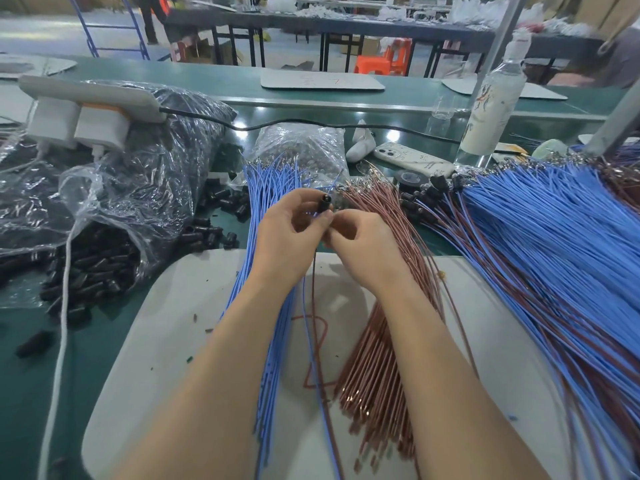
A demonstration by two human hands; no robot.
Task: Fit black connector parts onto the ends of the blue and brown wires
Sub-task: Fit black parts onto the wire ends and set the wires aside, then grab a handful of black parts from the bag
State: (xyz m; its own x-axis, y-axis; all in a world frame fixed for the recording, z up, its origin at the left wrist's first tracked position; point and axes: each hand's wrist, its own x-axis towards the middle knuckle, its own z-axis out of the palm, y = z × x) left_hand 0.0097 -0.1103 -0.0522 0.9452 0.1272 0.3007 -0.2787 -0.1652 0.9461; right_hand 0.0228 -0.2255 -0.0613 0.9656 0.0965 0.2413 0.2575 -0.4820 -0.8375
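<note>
head | left hand [287, 233] pinches black connector [325, 204] above the board, between blue bundle [273, 271] and brown bundle [381, 289] | right hand [363, 247] pinches a wire end at it | step: likely insertion | next: push the terminal fully home

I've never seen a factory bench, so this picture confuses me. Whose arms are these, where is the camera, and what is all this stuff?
The camera sits on a worker's head, looking down at their bare hands. The left hand holds a black connector part; the right hand pinches thin wires against it. On the green bench lie loose blue wires, a brown wire bundle, a bag of black parts at left, and a big mixed wire pile at right. A phone and bottle sit behind.
</note>
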